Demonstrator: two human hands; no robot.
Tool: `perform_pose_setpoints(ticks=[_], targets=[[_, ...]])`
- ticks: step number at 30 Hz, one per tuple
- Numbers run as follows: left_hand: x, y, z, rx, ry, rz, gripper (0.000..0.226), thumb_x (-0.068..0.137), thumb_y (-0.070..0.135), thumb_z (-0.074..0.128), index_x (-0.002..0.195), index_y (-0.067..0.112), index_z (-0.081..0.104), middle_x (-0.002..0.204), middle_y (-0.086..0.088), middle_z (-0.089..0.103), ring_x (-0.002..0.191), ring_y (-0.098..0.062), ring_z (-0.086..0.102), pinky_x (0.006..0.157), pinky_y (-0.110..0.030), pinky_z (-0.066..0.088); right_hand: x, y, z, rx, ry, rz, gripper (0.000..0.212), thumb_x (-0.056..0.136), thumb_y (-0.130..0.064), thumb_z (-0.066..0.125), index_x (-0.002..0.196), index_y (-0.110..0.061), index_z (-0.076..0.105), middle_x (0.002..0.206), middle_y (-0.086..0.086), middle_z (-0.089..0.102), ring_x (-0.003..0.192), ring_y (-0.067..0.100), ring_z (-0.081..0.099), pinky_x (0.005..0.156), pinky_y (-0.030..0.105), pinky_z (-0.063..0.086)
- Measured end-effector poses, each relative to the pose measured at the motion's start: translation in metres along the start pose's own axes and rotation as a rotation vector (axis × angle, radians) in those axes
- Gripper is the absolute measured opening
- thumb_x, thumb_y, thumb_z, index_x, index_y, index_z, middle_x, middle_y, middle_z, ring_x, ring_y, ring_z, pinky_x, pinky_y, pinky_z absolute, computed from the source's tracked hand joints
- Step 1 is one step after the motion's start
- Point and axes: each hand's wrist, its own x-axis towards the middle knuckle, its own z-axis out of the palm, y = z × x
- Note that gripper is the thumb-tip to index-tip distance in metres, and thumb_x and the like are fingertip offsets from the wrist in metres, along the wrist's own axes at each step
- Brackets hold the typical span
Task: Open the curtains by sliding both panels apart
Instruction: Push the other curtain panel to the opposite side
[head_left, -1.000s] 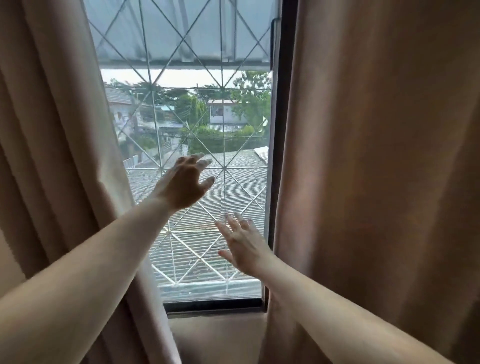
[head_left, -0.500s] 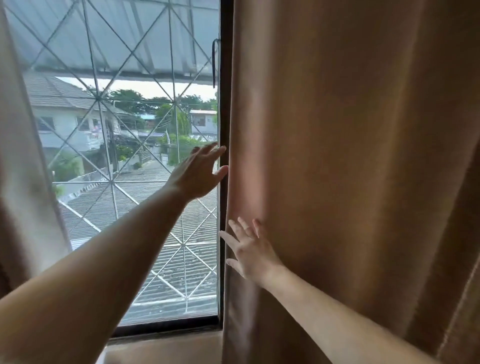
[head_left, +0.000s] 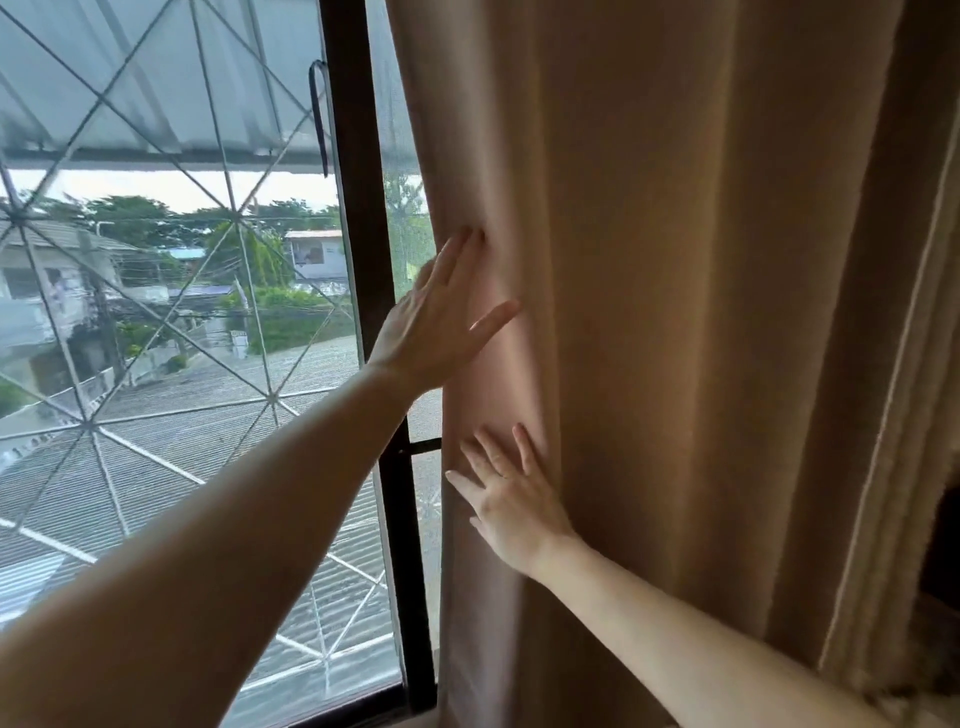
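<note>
— Where are your hands?
— My left hand (head_left: 434, 322) lies flat, fingers spread, on the inner edge of the right curtain panel (head_left: 675, 312), beside the dark window frame (head_left: 363, 260). My right hand (head_left: 511, 501) is below it, also flat and spread on the cloth, gripping nothing.

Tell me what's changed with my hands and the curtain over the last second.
Both hands swung right from in front of the window onto the right curtain panel. The left hand now presses flat near its edge, the right hand flat below it, pushing it rightward. The view turned right; the left panel left the frame. Unchanged: fingers stay open, nothing gripped.
</note>
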Motion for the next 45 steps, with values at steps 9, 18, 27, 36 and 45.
perform_pose_setpoints(ticks=[9, 18, 27, 36, 45], targets=[[0.032, 0.017, 0.044, -0.138, -0.01, 0.059, 0.105, 0.096, 0.075, 0.052, 0.171, 0.02, 0.003, 0.18, 0.001, 0.002, 0.165, -0.024, 0.011, 0.127, -0.048, 0.028, -0.017, 0.027, 0.014, -0.086, -0.054, 0.095, 0.055, 0.097, -0.028, 0.064, 0.15, -0.026, 0.052, 0.163, 0.015, 0.041, 0.156, 0.035, 0.021, 0.122, 0.063, -0.012], [0.047, 0.054, 0.075, -0.247, 0.152, 0.163, 0.111, 0.094, 0.074, 0.056, 0.171, 0.015, 0.001, 0.18, -0.003, -0.001, 0.166, -0.026, 0.007, 0.128, -0.036, 0.017, -0.038, 0.068, 0.022, -0.125, -0.057, 0.092, 0.058, 0.091, -0.023, 0.071, 0.147, -0.024, 0.055, 0.164, 0.015, 0.039, 0.157, 0.035, 0.02, 0.123, 0.065, -0.004], [0.066, 0.09, 0.117, -0.064, 0.168, 0.137, 0.104, 0.097, 0.057, 0.058, 0.17, 0.011, 0.0, 0.179, -0.007, 0.0, 0.164, -0.039, 0.009, 0.121, -0.066, 0.036, -0.062, 0.116, 0.027, -0.176, -0.023, 0.044, 0.043, 0.094, -0.022, 0.067, 0.137, -0.02, 0.065, 0.164, 0.015, 0.04, 0.157, 0.035, 0.018, 0.123, 0.065, -0.004], [0.09, 0.111, 0.154, -0.05, 0.131, 0.128, 0.103, 0.096, 0.055, 0.058, 0.17, 0.015, -0.001, 0.179, -0.01, 0.002, 0.164, -0.039, 0.011, 0.125, -0.063, 0.031, -0.081, 0.17, 0.038, -0.192, -0.041, 0.042, 0.039, 0.095, -0.023, 0.065, 0.134, -0.02, 0.068, 0.164, 0.013, 0.04, 0.158, 0.034, 0.015, 0.123, 0.063, -0.007], [0.111, 0.143, 0.187, -0.07, 0.09, 0.113, 0.101, 0.094, 0.05, 0.061, 0.17, 0.016, 0.003, 0.178, -0.009, 0.005, 0.163, -0.04, 0.012, 0.127, -0.062, 0.027, -0.09, 0.204, 0.054, -0.181, -0.028, 0.005, 0.04, 0.093, -0.022, 0.067, 0.132, -0.019, 0.068, 0.162, 0.014, 0.042, 0.157, 0.033, 0.019, 0.124, 0.062, -0.004]])
